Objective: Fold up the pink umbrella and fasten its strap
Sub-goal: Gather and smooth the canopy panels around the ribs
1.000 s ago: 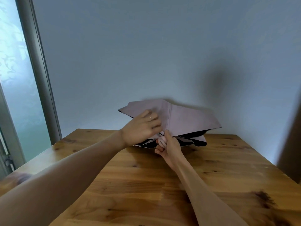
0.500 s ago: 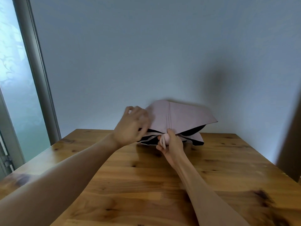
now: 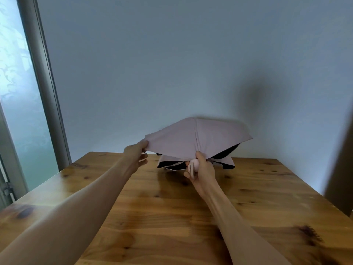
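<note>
Left fingers pinch the canopy's 9 o'clock corner, left hand out to the side; right hand is wrapped round the handle, thumb pressing the seam, so the umbrella hangs half-collapsed over the far middle of the bench. Risks as I read them: the corner pinch is thin and could slip, loose panels at 3 o'clock could bunch unevenly, and I can't spot the strap.

Left hand pinches the pink umbrella (canopy edge); right hand apparently grips its handle.
</note>
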Tool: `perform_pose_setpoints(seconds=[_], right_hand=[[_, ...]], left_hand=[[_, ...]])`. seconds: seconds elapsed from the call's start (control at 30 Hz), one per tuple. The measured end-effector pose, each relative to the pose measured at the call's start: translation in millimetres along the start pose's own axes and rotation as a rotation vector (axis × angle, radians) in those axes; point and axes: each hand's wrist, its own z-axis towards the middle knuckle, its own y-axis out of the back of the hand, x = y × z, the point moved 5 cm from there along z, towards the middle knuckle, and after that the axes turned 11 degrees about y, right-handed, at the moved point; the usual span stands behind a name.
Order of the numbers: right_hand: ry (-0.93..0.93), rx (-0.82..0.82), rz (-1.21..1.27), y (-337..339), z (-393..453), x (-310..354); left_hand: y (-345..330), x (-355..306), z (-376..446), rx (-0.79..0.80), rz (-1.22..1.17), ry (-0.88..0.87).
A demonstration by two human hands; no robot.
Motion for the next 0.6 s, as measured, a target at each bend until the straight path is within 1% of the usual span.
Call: perform_pose_setpoints(seconds=[0.03,0.07,0.2,0.33,0.4,0.47,0.5,0.6], right_hand=[[-0.001,-0.016,-0.005,1,2,-1],[-0.002,-0.026,-0.011,3,3,-2],[0.032,0.034,-0.067,0,2,-1],[0.062,0.094,-0.107,-4,-2,-1],[0.054,0.082,-0.118,-5,-2,-2],[0.039,0.009,-0.08,-1,0,-2],[0.034,-0.032,-0.058,2,1,-2],[0.034,-0.094,-0.059,7,3,-1]], left_hand=[[3,1,2,-0.031,0.006,-0.004],[4,3,3,-0.026,0.007,0.011],[-2,9,-4,0.127,-0.096,0.137],[-1,1,-2,0.224,-0.215,0.122],[3,0,1,0.177,-0.21,0.1],[10,4,3,0.094,-0.171,0.093],[12,6,3,0.078,-0.157,0.097],[12,13,5,0.117,-0.175,0.142]])
